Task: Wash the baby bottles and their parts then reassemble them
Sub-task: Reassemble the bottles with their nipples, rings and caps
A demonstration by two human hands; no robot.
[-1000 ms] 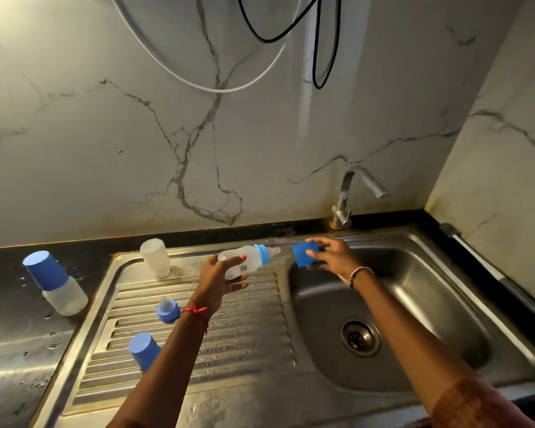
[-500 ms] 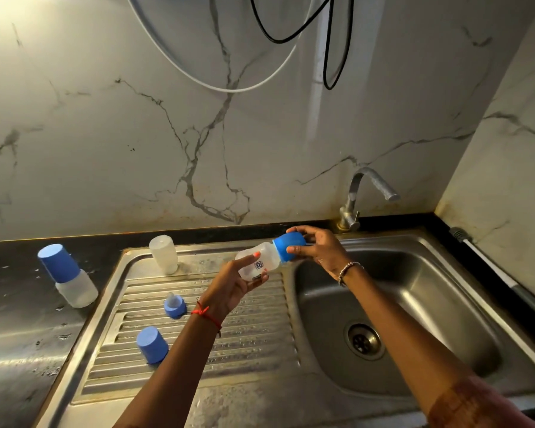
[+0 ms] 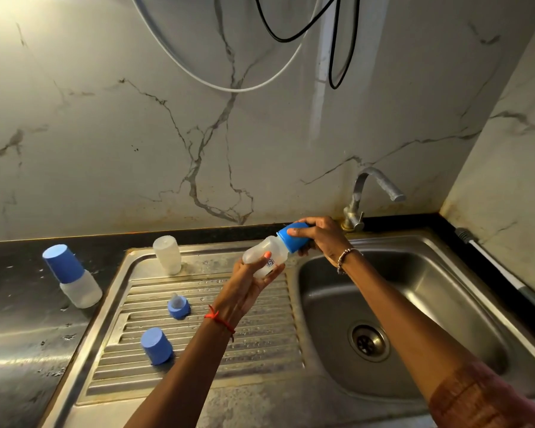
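Steel sink (image 3: 464,291), no water running from tap (image 3: 365,193): washing looks finished, reassembly under way. Ribbed drainboard (image 3: 229,359) serves as staging area, parts probably left there to drain. Over basin's edge, left hand (image 3: 244,288) wraps tilted translucent bottle (image 3: 264,257), steadying it; right hand (image 3: 322,236) grips blue cap (image 3: 294,240), seated on neck, likely pressing it home. Capped bottle (image 3: 74,279) stands apart on dark counter (image 3: 19,304), apparently done. Bare bottle body (image 3: 167,254), loose cap (image 3: 156,345) and nipple collar (image 3: 178,307) wait on drainboard.
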